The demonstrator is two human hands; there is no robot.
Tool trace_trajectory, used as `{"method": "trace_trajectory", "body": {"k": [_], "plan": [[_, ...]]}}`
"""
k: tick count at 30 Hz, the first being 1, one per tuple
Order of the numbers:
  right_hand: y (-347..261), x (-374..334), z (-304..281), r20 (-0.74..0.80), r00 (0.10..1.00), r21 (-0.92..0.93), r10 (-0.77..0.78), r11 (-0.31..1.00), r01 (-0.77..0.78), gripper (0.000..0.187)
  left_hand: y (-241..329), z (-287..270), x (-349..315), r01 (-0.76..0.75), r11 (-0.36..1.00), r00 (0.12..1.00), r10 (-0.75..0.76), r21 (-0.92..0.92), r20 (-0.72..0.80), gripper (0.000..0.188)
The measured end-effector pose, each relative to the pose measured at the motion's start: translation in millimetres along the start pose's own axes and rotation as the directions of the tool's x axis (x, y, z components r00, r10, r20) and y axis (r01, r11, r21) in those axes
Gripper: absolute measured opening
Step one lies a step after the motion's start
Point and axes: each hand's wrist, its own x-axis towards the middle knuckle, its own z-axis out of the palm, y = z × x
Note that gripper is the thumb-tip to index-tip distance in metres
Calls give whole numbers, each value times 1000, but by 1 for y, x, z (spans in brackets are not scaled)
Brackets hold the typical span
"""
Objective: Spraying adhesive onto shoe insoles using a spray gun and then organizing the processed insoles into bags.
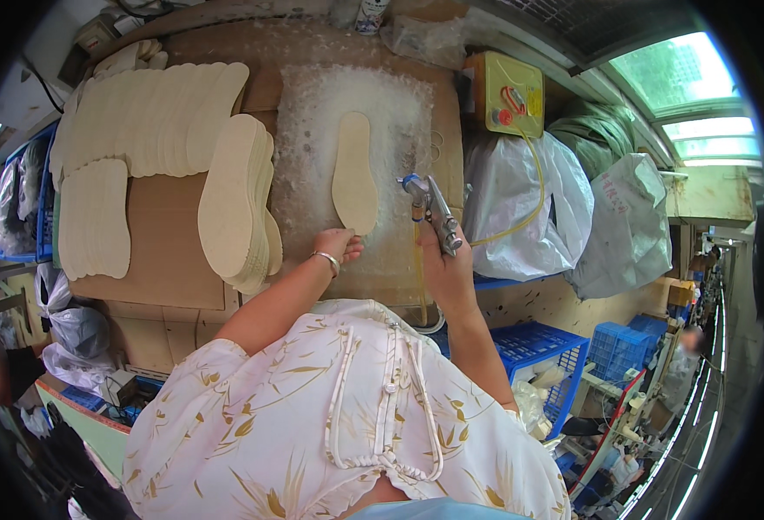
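A single beige insole (355,169) lies lengthwise on a board coated with whitish residue (304,130). At its near end my left hand (338,246) is closed, its fingertips pinching the rim of the insole; a bracelet circles the wrist. To the right, my right hand (449,270) grips a metal spray gun (435,210), held above the board with its nozzle toward the insole. Left of the board stands a stack of insoles (233,198). Farther left are a long overlapping row of insoles (152,117) and another pile (94,218).
A yellow can (513,91) stands at the back right, with a yellowish hose (539,186) curving from it toward the gun. White plastic bags (520,208) crowd the table's right side. Blue crates (620,347) sit lower right. A spray can (370,16) stands at the far edge.
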Motion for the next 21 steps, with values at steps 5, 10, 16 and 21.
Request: {"method": "trace_trajectory", "body": {"k": [5,10,16,21], "plan": [[1,-6,-3,26,999,29,37,999,-38,22,0,-1,1,4,1000,1000,-4,17,-6,21],[-2,-3,-4,22,999,36,29,999,-29,22,1,0,-3,2,1000,1000,-2,17,-10,21],[7,-11,1,25,1000,21,12,1000,-12,22,1,1,-4,4,1000,1000,-4,16,-8,22],[5,-8,-2,15,993,21,119,993,-119,21,0,0,-6,0,1000,1000,0,13,-9,22]]}}
